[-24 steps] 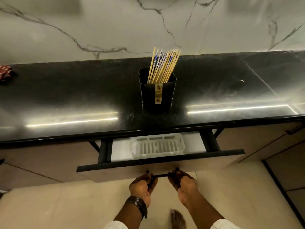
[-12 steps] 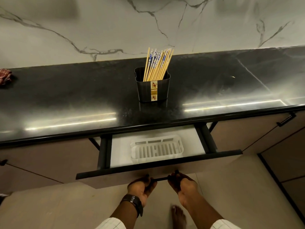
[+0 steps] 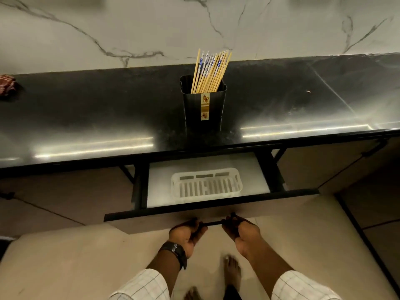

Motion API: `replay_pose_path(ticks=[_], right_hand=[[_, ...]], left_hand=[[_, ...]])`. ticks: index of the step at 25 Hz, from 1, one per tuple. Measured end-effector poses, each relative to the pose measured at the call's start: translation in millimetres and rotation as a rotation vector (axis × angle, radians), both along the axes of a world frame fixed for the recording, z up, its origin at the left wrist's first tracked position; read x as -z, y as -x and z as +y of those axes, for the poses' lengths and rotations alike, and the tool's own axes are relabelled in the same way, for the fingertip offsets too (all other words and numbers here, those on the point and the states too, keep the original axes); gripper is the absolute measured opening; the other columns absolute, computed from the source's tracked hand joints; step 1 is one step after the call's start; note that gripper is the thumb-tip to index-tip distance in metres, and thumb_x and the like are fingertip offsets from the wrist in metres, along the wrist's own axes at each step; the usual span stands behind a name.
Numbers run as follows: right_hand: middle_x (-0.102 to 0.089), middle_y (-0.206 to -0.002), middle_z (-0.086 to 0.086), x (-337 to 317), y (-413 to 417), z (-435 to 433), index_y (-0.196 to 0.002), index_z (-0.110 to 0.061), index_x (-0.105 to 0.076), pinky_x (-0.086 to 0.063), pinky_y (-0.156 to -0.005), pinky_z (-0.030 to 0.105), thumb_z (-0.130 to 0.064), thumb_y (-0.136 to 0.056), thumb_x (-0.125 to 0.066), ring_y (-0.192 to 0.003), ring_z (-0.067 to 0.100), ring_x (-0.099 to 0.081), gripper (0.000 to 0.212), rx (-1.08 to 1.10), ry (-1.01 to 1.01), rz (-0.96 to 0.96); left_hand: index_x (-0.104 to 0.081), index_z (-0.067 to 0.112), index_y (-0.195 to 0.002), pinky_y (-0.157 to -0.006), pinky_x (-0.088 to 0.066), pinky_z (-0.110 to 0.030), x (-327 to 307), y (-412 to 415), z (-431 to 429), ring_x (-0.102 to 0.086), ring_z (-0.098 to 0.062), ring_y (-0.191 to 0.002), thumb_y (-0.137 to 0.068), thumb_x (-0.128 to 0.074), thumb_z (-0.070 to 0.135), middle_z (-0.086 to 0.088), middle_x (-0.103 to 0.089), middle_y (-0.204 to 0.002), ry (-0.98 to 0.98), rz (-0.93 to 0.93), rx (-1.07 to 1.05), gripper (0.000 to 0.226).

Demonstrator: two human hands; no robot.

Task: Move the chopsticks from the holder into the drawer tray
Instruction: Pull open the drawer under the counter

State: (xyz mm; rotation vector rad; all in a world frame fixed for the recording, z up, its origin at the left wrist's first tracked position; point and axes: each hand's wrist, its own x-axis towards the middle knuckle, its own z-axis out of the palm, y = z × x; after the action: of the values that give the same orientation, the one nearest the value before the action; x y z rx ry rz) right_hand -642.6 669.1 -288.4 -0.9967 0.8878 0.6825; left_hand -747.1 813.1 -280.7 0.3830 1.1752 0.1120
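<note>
Head view, looking down over a kitchen counter. Both hands are low in the frame at the front of the open drawer point(image 3: 194, 210). The left hand point(image 3: 186, 233), with a dark wristwatch point(image 3: 175, 252) on its wrist, has its fingers curled round the left end of the slim black handle point(image 3: 213, 223). The right hand point(image 3: 240, 232) is wrapped round the right end of the same bar, palm up, so a short stretch of bar shows between them.

Inside the drawer, on its pale floor, lies a white slotted plastic tray point(image 3: 173, 185). It sits a little right of centre, close to the near edge, and nothing lies in it.

Up on the glossy black countertop point(image 3: 86, 109), directly beyond the drawer, stands the black holder point(image 3: 194, 109), upright, with a gold label strip down its front. The chopsticks point(image 3: 211, 72) are all in it: a bundle of bamboo sticks, some with blue-and-white patterned tops, leaning to the right and fanning out above the rim.

At the far left edge of the counter there's a reddish checked cloth point(image 3: 7, 84). White marble with grey veins point(image 3: 129, 29) runs behind the counter. Checked sleeves point(image 3: 142, 284) show at the bottom edge, and a bare foot point(image 3: 232, 269) stands on the pale floor between the arms.
</note>
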Motion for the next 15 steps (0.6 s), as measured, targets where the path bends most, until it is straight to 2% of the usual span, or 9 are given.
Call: replay_pose_path(ticks=[3,4,7,9,12,15], right_hand=[[-0.064,-0.094,0.024,3.5,1.7,-2.0,-0.13,0.011,-0.059,-0.052,-0.09,0.051,0.009,-0.103,-0.048,-0.082,0.036,-0.063,0.029,-0.017,0.023,-0.007],[-0.065,-0.096,0.024,4.7,2.3,-2.8,-0.13,0.011,-0.059,-0.052,-0.09,0.051,0.009,-0.103,-0.048,-0.084,0.036,-0.063,0.03,-0.027,0.03,-0.01],[-0.065,-0.096,0.024,5.2,2.0,-4.9,-0.13,0.011,-0.059,-0.052,-0.089,0.05,0.008,-0.102,-0.05,-0.09,0.038,-0.064,0.029,-0.052,0.049,-0.013],[-0.065,-0.095,0.024,4.1,2.1,-4.9,-0.13,0.01,-0.06,-0.052,-0.09,0.049,0.007,-0.103,-0.05,-0.085,0.036,-0.064,0.029,-0.068,0.058,-0.012],[-0.065,-0.095,0.024,0.6,3.6,-5.9,-0.129,0.009,-0.061,-0.053,-0.09,0.048,0.005,-0.102,-0.052,-0.083,0.034,-0.064,0.028,-0.086,0.053,-0.013],[-0.065,-0.093,0.024,-3.0,4.9,-8.3,-0.126,0.009,-0.061,-0.053,-0.09,0.048,0.006,-0.101,-0.053,-0.081,0.034,-0.064,0.026,-0.092,0.047,-0.004]], left_hand=[[-0.063,-0.008,-0.098,-0.062,-0.065,-0.047,-4.5,3.2,-1.6,-0.064,-0.038,-0.088,-0.095,-0.053,-0.022,-0.024,-0.066,-0.095,0.006,0.0,0.014,0.017],[-0.062,-0.007,-0.098,-0.063,-0.065,-0.048,-5.7,4.7,-1.9,-0.064,-0.038,-0.089,-0.095,-0.052,-0.022,-0.024,-0.066,-0.096,0.008,-0.004,0.014,0.018],[-0.063,-0.007,-0.098,-0.085,-0.06,-0.051,-7.9,6.9,-4.3,-0.064,-0.037,-0.088,-0.095,-0.053,-0.021,-0.023,-0.066,-0.096,0.006,-0.011,0.013,0.017],[-0.063,-0.007,-0.102,-0.093,-0.055,-0.049,-7.8,6.7,-6.5,-0.064,-0.037,-0.091,-0.095,-0.053,-0.021,-0.022,-0.066,-0.098,-0.003,-0.012,0.002,0.018],[-0.062,-0.007,-0.114,-0.093,-0.054,-0.048,-8.3,7.0,-10.5,-0.061,-0.04,-0.104,-0.095,-0.053,-0.02,-0.023,-0.065,-0.109,-0.023,-0.011,-0.017,0.025],[-0.063,-0.007,-0.118,-0.092,-0.054,-0.047,-8.7,8.9,-13.9,-0.06,-0.04,-0.106,-0.095,-0.054,-0.02,-0.024,-0.064,-0.111,-0.03,-0.001,-0.031,0.029]])
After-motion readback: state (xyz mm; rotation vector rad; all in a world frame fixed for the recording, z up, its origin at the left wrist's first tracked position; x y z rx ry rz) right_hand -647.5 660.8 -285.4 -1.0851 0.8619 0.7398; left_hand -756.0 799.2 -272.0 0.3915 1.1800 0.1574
